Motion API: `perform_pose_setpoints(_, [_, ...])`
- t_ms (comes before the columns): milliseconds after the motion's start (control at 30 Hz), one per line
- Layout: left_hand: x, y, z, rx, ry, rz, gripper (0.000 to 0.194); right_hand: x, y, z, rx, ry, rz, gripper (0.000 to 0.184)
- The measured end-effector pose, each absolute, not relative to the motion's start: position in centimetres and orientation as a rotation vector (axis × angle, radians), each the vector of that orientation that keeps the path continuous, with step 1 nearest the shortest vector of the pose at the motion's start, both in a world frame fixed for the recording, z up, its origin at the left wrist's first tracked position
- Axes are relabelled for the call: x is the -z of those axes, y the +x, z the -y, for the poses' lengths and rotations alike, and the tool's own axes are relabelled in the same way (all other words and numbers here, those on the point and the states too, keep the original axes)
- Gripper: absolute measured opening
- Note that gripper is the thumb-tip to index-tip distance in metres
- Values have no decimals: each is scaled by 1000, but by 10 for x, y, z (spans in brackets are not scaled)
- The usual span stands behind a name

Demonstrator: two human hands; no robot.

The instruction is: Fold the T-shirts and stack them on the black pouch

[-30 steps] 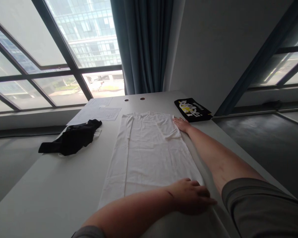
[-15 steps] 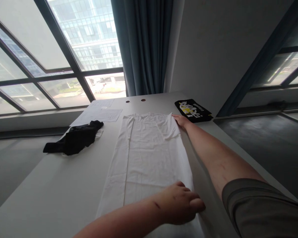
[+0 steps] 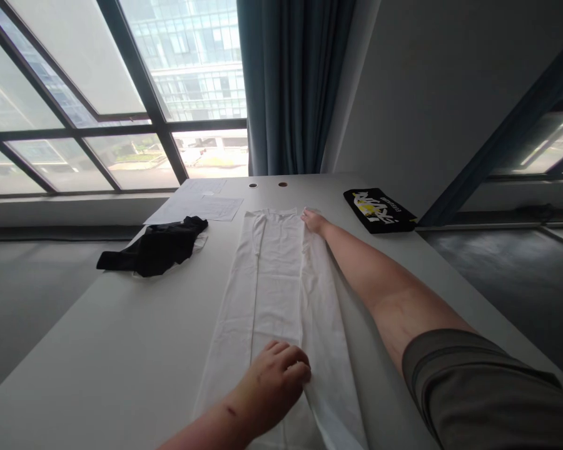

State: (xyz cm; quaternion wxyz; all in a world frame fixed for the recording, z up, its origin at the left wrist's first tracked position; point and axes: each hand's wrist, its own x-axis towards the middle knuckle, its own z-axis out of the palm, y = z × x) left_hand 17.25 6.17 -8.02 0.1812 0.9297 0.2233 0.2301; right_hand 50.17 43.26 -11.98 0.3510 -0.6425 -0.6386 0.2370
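Observation:
A white T-shirt [image 3: 272, 294] lies lengthwise on the white table [image 3: 112, 350], with both long sides folded in toward the middle. My right hand [image 3: 313, 220] rests at the shirt's far end, fingers closed on the edge of the right flap. At the near end my left hand [image 3: 274, 382] grips the same flap, fingers curled over the cloth. The right flap now lies folded over the shirt's middle.
A crumpled black garment [image 3: 157, 252] lies left of the shirt. Paper sheets [image 3: 201, 203] sit beyond it near the window. A folded black printed shirt [image 3: 379, 210] lies at the far right. Two round cable holes [image 3: 267, 185] are at the table's back.
Both hands have carried the shirt's right edge leftward, folding that side over the middle. The shirt is now a narrower strip, and the view has shifted slightly.

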Motion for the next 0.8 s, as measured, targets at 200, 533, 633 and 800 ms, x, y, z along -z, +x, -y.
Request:
perform_pose_setpoints(200, [85, 162, -62, -261, 2605, -410, 14, 144, 486, -405, -491, -1972, 1884, 68])
perform_pose_setpoints(533, [94, 177, -51, -350, 2541, -1018, 51, 127, 471, -402, -6, -2219, 2002, 43])
perform_pose_setpoints(633, [96, 182, -50, -229, 2541, -1050, 50, 123, 464, -409, -68, -2270, 1961, 41])
perform_pose_setpoints(800, [98, 190, -48, -118, 2529, -1020, 19, 116, 460, -413, -65, -2266, 1932, 40])
